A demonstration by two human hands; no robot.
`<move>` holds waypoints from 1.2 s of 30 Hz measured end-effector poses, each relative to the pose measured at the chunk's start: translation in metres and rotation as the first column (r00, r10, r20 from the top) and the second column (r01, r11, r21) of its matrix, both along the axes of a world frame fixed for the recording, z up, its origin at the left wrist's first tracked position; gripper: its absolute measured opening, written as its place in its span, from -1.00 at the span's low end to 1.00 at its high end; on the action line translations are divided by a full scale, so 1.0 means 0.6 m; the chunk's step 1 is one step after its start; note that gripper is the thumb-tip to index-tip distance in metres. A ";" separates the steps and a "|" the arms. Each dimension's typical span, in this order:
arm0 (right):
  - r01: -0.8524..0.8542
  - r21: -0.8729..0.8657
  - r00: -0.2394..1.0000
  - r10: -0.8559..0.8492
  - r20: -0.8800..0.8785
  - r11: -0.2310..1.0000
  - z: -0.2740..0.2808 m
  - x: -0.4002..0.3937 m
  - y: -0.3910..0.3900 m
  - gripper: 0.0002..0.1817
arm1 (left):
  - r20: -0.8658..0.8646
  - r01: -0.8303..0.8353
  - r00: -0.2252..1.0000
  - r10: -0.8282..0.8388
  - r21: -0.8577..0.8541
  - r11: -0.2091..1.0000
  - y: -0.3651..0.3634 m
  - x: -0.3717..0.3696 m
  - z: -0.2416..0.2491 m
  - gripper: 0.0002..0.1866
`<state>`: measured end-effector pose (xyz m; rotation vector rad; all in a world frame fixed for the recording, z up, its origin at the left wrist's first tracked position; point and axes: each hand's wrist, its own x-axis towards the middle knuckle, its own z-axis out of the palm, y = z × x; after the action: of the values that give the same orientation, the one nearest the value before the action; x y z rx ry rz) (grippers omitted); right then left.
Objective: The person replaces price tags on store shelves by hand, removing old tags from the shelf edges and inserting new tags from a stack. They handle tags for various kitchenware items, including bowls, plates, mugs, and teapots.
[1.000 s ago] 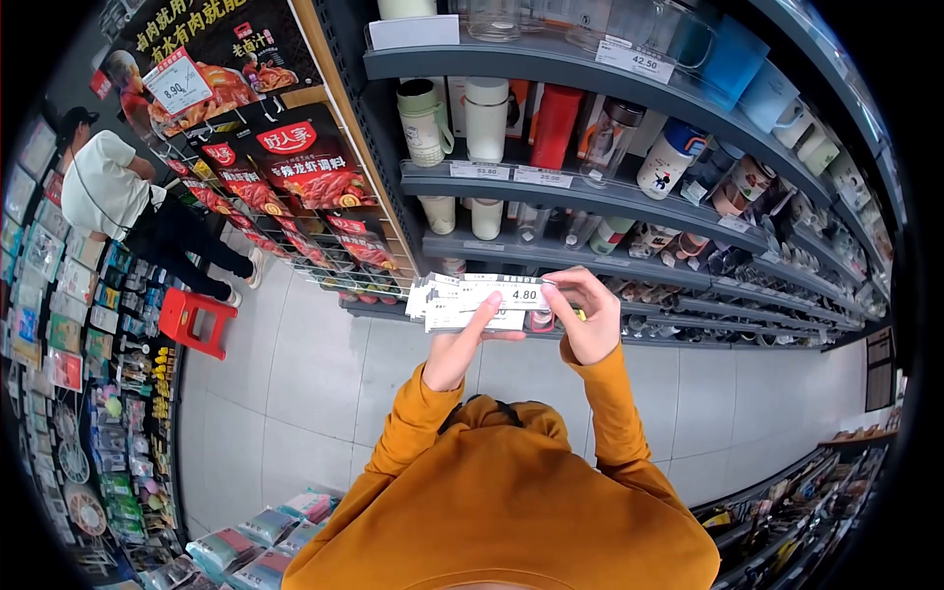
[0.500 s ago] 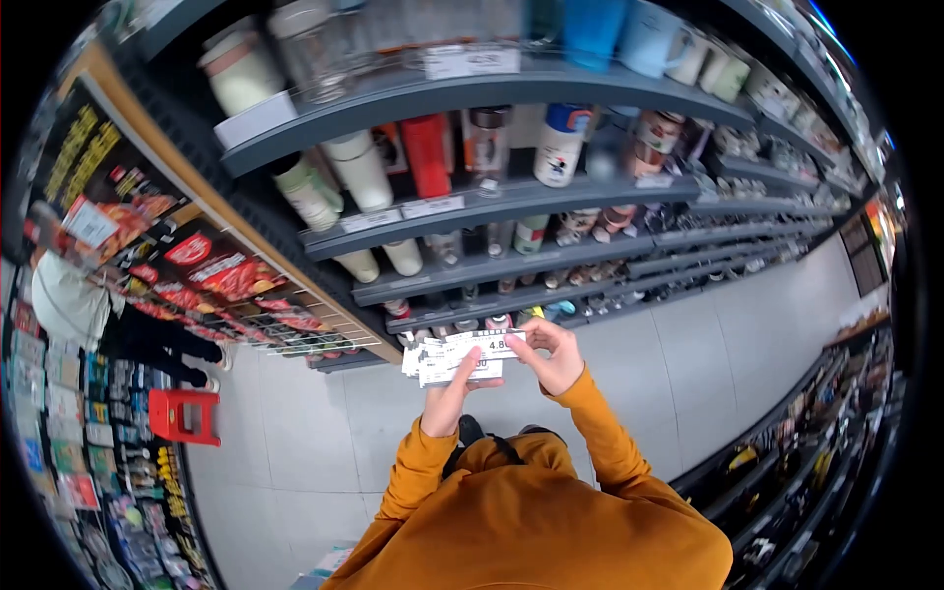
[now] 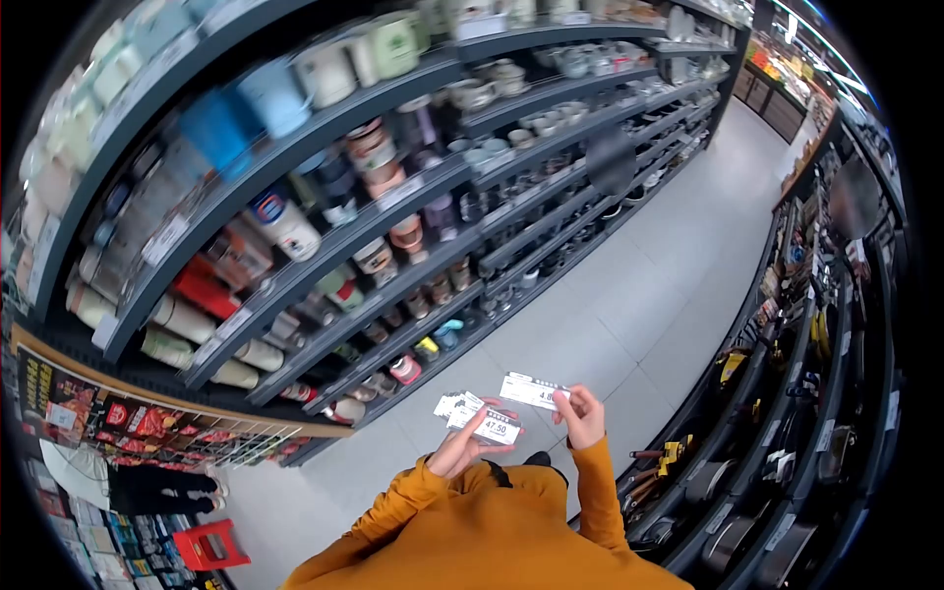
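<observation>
Low in front of my body, my left hand point(image 3: 457, 450) grips a fanned stack of white price tags point(image 3: 484, 423). The front tag reads 47.50. Just to the right, my right hand point(image 3: 580, 415) pinches a single price tag point(image 3: 532, 390) by its right end. Part of its figure, beginning 4.8, is covered by my fingers. The single tag is held apart from the stack, a little above it. How many tags lie in the stack cannot be made out.
Shelves point(image 3: 393, 202) of cups, mugs and bottles rise ahead and to the left. On the right stand racks of pans point(image 3: 708, 482). A grey tiled aisle point(image 3: 629, 285) runs between them. A red stool point(image 3: 211, 546) and a person in dark trousers point(image 3: 162, 489) are at lower left.
My view has turned to the right along the aisle. The single tag in my right hand has come away from the stack, and the tag reading 47.50 now shows in front.
</observation>
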<state>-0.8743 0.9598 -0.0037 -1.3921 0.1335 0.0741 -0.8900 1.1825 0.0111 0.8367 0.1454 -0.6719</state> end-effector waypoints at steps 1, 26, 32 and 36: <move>0.001 0.038 1.000 0.000 -0.024 0.999 0.005 -0.008 -0.046 -0.86 | -0.018 0.047 0.999 -0.047 -0.010 0.999 -0.038 0.012 0.002 -0.56; 0.343 0.023 0.935 -0.344 0.085 0.939 0.085 0.271 -0.708 -0.76 | 0.088 0.068 0.993 -0.074 0.075 0.995 -0.763 0.427 -0.047 -0.31; 0.296 0.005 0.930 -0.289 0.227 0.955 0.197 0.417 -0.875 -0.76 | 0.087 0.150 0.984 -0.156 0.077 0.986 -0.931 0.538 -0.030 -0.52; 0.204 -0.003 0.937 -0.194 0.291 0.979 0.222 0.503 -0.977 -0.78 | 0.062 0.217 0.971 -0.229 0.160 0.963 -1.038 0.561 -0.023 -0.73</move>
<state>-0.5725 0.3734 0.1296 -1.4004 0.0309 -0.3019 -0.5533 0.5595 -0.0026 1.0353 0.0295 -0.8455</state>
